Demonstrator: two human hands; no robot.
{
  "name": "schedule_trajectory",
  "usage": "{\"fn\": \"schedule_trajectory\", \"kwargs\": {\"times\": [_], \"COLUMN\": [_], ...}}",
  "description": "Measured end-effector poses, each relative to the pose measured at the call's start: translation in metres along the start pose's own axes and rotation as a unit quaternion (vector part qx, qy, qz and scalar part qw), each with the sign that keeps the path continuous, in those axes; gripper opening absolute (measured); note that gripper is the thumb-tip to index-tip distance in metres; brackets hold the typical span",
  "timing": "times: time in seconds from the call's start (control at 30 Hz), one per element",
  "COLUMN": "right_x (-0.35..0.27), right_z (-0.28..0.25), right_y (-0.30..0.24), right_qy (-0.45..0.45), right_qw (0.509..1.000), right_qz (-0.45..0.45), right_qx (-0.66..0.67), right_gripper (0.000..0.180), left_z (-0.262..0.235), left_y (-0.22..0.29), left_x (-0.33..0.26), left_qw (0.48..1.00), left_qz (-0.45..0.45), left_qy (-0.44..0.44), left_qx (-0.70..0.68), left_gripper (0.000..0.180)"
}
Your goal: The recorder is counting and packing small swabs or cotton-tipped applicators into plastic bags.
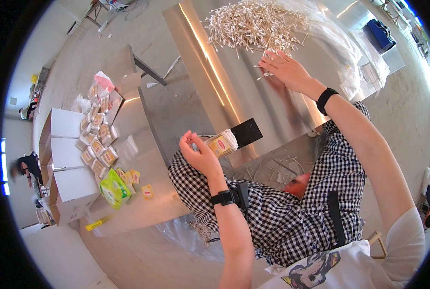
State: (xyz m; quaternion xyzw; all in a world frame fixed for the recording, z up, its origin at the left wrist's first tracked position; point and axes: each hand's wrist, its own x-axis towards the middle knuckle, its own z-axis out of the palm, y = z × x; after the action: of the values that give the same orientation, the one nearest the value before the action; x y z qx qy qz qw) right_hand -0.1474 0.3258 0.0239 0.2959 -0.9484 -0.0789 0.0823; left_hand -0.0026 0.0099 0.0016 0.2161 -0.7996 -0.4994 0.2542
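The left hand (200,153) is gripping a small bundle of cotton swabs (223,143), fingers curled closed round its yellow wrapper, swab tips pointing toward two o'clock. The right hand (285,67) is reaching toward twelve o'clock over the steel desk (239,91), fingers spread and mostly open, fingertips pinching or touching a few loose swabs (264,73) at the edge of the big pile of swabs (253,24). The swabs look very light, thin and easily bent, likely to slip or scatter, so taking them by the middle of the sticks seems safest. At nine o'clock, packed swab boxes (98,139) are lying beside white cartons (70,185) and a green packet (113,188).
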Motion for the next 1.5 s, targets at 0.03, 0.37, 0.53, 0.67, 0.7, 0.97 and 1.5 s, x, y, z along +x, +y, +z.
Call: {"fn": "schedule_trajectory", "kwargs": {"times": [0.03,0.37,0.53,0.67,0.7,0.97,1.5], "right_x": [0.002,-0.036,-0.073,-0.093,-0.096,-0.120,-0.109], "right_z": [0.002,-0.001,-0.021,-0.029,-0.029,-0.030,-0.004], "right_y": [0.004,-0.020,-0.055,-0.067,-0.067,-0.036,-0.009], "right_qy": [0.050,0.149,0.168,0.133,0.103,0.057,0.126], "right_qw": [0.998,0.986,0.982,0.985,0.985,0.922,0.915], "right_qz": [-0.021,0.008,0.009,0.008,0.005,0.091,0.057], "right_qx": [-0.028,0.075,0.082,0.112,0.136,0.372,0.378], "right_gripper": [0.055,0.005,0.007,0.015,0.020,0.054,0.018], "left_z": [0.000,-0.002,0.016,0.052,0.058,0.108,0.116], "left_y": [0.002,0.016,0.061,0.080,0.082,0.082,0.081], "left_x": [-0.001,-0.013,-0.041,-0.072,-0.075,-0.078,-0.086], "left_qw": [1.000,0.994,0.969,0.914,0.900,0.871,0.871], "left_qz": [0.014,0.106,0.189,0.265,0.270,0.303,0.342], "left_qy": [0.005,-0.015,-0.144,-0.296,-0.329,-0.367,-0.314], "left_qx": [0.002,0.000,0.063,0.078,0.090,0.121,0.160], "left_gripper": [0.022,0.018,0.030,0.051,0.057,0.049,0.028]}}
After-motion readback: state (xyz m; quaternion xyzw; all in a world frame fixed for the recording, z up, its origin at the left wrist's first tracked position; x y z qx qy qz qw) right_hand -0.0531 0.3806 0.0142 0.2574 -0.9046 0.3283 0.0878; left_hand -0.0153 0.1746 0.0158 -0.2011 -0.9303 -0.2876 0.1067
